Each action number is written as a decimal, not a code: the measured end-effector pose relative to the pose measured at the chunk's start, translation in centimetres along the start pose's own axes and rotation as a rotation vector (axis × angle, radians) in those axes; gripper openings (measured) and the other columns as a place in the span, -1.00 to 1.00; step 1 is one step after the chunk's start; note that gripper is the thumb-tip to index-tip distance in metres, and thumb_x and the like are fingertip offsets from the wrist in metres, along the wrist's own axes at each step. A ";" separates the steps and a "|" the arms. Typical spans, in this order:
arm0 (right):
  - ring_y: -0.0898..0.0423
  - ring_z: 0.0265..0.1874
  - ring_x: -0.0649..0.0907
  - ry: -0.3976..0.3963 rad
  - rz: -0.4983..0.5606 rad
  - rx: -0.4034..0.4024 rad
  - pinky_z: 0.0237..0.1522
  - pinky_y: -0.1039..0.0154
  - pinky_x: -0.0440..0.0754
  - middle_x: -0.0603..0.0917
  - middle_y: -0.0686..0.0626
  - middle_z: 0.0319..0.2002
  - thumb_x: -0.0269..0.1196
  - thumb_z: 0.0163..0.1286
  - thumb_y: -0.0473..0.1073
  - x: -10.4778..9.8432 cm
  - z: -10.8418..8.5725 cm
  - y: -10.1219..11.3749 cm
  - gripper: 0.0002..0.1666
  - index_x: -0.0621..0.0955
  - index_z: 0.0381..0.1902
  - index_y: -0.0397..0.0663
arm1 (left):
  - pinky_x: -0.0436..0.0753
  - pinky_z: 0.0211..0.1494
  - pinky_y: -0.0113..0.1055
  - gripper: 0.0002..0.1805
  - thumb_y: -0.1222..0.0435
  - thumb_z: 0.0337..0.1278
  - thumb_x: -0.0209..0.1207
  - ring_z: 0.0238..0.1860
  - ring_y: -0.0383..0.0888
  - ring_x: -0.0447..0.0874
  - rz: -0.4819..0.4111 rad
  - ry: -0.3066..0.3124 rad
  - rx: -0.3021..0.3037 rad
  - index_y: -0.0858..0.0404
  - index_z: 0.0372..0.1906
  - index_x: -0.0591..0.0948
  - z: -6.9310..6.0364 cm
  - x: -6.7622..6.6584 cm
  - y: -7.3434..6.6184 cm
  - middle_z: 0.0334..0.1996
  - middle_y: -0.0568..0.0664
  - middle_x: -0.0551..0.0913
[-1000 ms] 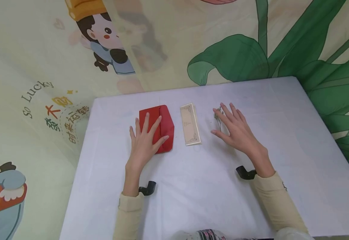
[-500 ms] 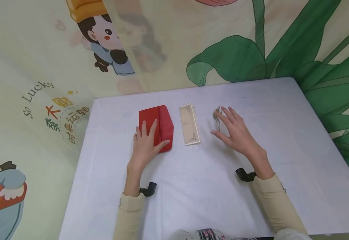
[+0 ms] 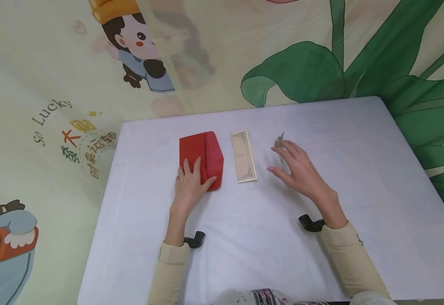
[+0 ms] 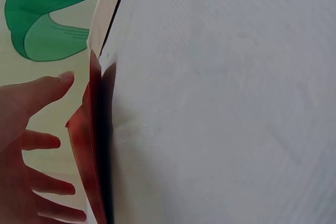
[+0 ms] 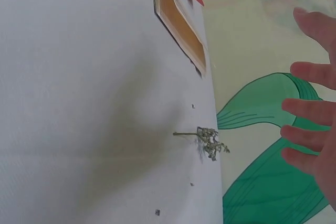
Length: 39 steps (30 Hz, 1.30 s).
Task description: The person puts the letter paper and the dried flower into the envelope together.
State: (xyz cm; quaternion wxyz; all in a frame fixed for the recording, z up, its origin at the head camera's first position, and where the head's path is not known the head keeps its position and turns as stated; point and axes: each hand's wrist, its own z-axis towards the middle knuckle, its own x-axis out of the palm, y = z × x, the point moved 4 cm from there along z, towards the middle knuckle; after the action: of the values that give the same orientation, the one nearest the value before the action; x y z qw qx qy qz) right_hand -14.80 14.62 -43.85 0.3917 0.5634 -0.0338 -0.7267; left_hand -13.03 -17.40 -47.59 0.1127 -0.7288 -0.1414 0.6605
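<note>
A red envelope (image 3: 191,148) lies on the white table with its flap (image 3: 216,154) folded out to the right. Above its lower part is my left hand (image 3: 188,188), fingers spread; a gap separates them from the envelope (image 4: 86,156) in the left wrist view. To the right of the envelope lies a folded cream card (image 3: 243,156) with ornamental corners. My right hand (image 3: 303,173), relaxed and holding nothing, hovers by a small dried flower sprig (image 3: 279,140). In the right wrist view the sprig (image 5: 208,140) lies on the cloth, apart from the fingers (image 5: 310,113).
A white cloth (image 3: 245,237) covers the table. Tiny dark crumbs (image 5: 157,212) lie near the sprig. Behind the table hangs a printed curtain (image 3: 210,97) with leaves and cartoon figures. Each wrist carries a black mount (image 3: 311,223).
My left hand has drawn back towards the envelope's lower edge, its fingers closer together. My right hand has pulled back slightly, uncovering more of the sprig's head. Envelope, card and sprig stay put.
</note>
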 end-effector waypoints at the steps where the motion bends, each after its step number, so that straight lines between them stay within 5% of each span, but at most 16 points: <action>1: -0.38 0.45 0.36 0.004 0.007 0.000 0.44 -0.39 0.27 0.44 -0.34 0.42 0.50 0.27 -0.10 0.1 0.0 0.1 -0.28 0.54 0.31 -0.26 | 0.44 0.40 0.33 0.00 -0.05 0.20 0.37 0.51 0.44 0.12 -0.004 -0.001 -0.002 0.19 0.61 0.16 0.0 0.1 0.0 0.55 0.40 0.09; 11: -0.30 0.47 0.35 0.090 0.040 0.012 0.45 -0.29 0.34 0.42 -0.28 0.45 0.46 0.33 -0.02 2.0 0.3 1.0 -0.29 0.53 0.34 -0.20 | 0.44 0.40 0.33 -0.03 -0.03 0.21 0.36 0.54 0.41 0.07 -0.025 0.002 -0.029 0.20 0.60 0.17 -0.1 0.5 0.3 0.57 0.38 0.07; 39: -0.21 0.36 0.51 0.162 0.131 -0.206 0.30 -0.06 0.59 0.54 -0.31 0.34 0.46 0.32 -0.17 7.7 3.2 5.5 -0.47 0.64 0.17 -0.32 | 0.54 0.33 0.26 -0.09 0.02 0.25 0.35 0.49 0.35 0.19 -0.014 -0.030 -0.027 0.25 0.57 0.22 -0.3 0.9 0.4 0.51 0.38 0.19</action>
State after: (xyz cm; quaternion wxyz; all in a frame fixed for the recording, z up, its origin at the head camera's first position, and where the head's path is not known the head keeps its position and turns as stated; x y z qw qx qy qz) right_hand -15.02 4.93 -46.08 0.4955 0.5735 0.0358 -0.6514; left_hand -12.60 -17.45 -48.56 0.1056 -0.7194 -0.1570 0.6684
